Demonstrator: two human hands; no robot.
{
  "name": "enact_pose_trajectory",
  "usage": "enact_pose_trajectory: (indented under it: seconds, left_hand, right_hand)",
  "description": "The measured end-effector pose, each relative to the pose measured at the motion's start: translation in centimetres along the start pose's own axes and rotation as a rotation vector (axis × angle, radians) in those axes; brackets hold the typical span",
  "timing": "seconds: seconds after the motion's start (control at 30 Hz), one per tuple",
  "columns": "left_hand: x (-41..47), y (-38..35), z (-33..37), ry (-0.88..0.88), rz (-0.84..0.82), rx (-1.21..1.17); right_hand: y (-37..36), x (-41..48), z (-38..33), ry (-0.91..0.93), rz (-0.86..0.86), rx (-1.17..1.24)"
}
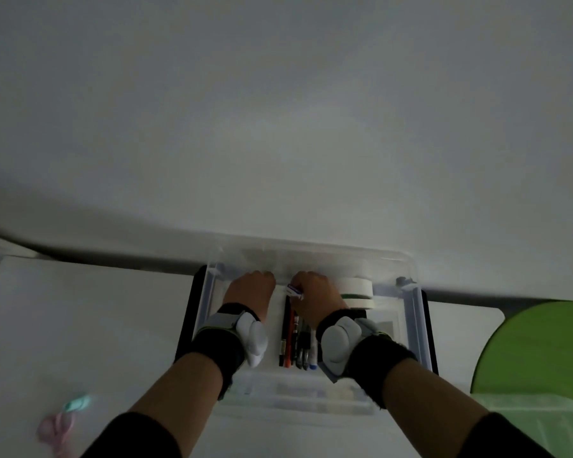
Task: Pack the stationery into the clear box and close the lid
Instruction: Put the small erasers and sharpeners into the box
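Both hands reach into the clear box [414,312], knuckles toward the far wall. The left hand [250,290] is curled, its fingers hidden over the far side, so whether it grips anything cannot be told. The right hand [315,297] is also curled, and a small white eraser [295,290] with a dark band shows at its thumb side; it appears to be pinched there, though the fingers are hidden. Each wrist carries a black strap with a grey-white device on it.

Between the two wrists a row of pens [295,338] lies on the box floor, side by side and pointing away from the person: black, red and blue-capped ones. To the right of the right hand, a roll of white tape [358,292] with a green stripe sits against the far wall. The lid [311,256] stands open behind the box, leaning toward the wall.

The box rests on a white desk [80,325]. Near the left edge lies a blurred pink and mint object [67,418]. At the right stand a green round shape [536,345] and a pale green bin [543,421].
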State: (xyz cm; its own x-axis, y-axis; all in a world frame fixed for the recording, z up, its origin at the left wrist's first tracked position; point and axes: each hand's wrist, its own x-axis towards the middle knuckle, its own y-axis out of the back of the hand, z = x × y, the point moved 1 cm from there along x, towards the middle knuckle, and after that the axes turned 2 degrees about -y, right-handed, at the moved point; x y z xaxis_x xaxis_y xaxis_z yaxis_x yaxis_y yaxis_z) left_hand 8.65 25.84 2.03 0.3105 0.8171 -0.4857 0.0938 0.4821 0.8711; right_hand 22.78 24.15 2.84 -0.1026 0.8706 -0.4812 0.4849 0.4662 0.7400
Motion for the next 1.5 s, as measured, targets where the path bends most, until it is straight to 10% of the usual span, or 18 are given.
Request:
enact_pose_trajectory:
  seconds: [0.9,1.5]
  left_hand:
    - [-1.5,1.3,-0.3,-0.051,-0.028,0.188]
    - [-8.4,5.2,-4.5,-0.240,0.580,0.169]
  right_hand:
    - [-1.4,0.0,-0.5,-0.037,-0.024,-0.071]
    - [-5.2,-0.1,-4.0,-0.130,-0.017,-0.010]
